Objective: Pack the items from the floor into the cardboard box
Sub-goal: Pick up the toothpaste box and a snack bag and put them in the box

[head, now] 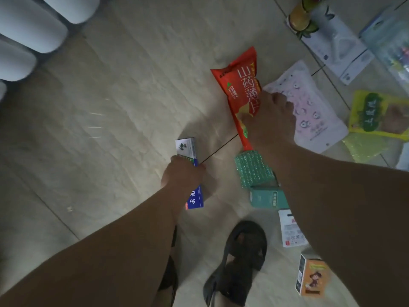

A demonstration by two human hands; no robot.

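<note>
Both hands work at once, which I judge saves a trip to the box, itself out of view. My left hand [184, 173] curls round the blue carton [192, 171], gripping its middle so both ends jut out. My right hand [269, 120] pinches the red snack bag [240, 85] at its near half; the bag's far end reaches beyond the fingers, the pink pouch [309, 111] just beside.
</note>
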